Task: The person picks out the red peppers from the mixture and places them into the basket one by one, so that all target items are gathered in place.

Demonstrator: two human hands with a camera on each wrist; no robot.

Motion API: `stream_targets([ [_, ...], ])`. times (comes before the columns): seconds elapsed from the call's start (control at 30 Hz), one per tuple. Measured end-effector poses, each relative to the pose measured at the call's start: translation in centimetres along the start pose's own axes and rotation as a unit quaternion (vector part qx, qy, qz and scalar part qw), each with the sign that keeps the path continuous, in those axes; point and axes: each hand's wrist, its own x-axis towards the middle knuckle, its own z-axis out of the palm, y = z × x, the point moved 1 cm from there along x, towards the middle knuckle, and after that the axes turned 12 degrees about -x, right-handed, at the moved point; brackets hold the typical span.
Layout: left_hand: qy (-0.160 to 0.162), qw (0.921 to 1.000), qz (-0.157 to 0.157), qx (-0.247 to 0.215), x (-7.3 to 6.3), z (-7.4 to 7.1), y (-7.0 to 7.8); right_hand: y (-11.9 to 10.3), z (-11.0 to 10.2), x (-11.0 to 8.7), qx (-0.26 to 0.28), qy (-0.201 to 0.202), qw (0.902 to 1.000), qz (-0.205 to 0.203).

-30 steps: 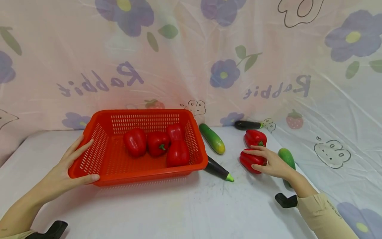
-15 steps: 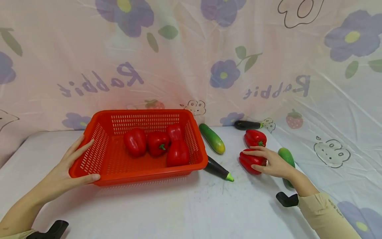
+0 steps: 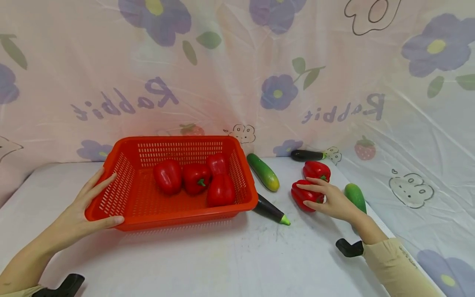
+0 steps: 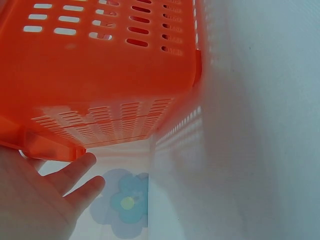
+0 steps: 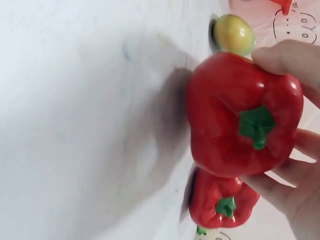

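While pale sleeves (image 3: 400, 264) and black wrist mounts (image 3: 350, 248) edge the near corners, two bare hands work over a white tabletop (image 3: 167, 264). The left hand (image 3: 76, 214), fingers spread and fairly straight, rests on the left end of a red basket (image 3: 185, 219), thumb along the front rim; how firmly it presses, I cannot tell. The right hand (image 3: 335, 202) grips a red pepper (image 5: 220, 115) between thumb and fingers, outside the basket and to its right. Whether that pepper is just clear of the tabletop or touching is hard to judge.

Inside the basket, four peppers (image 3: 168, 176) lie toward the middle and right. An eggplant (image 3: 269, 208) pokes out at the basket's right end, partly hidden. Further back are a cucumber (image 3: 263, 172), a second cucumber (image 3: 355, 196) near the right wrist, a second pepper (image 3: 315, 170) just behind the held one, and a far eggplant (image 3: 306, 155) near a floral curtain (image 3: 222, 82).

A slip seems the likeliest trouble, as the pepper's skin looks smooth and glossy. A backward nudge could knock the second pepper. Moving low and leftward might catch the basket's right rim. Should the eggplant's hidden end lie underneath, uneven pressure could rock the basket.
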Motion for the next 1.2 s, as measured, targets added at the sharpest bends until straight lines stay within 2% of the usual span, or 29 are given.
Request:
stream_targets([
  [0.47, 0.003, 1.0, 0.004, 0.005, 0.0, 0.0, 0.1, -1.2, 0.6, 1.4, 0.012, 0.078, 0.9969, -0.011],
  [0.8, 0.002, 1.0, 0.003, 0.002, -0.1, 0.0, 0.1, -2.6, 0.6, 2.4, 0.018, 0.17, 0.9847, -0.033],
  [1.2, 0.001, 1.0, 0.002, -0.003, -0.3, 0.1, 0.1, -4.6, 0.0, 4.0, 0.039, 0.207, 0.9764, -0.049],
])
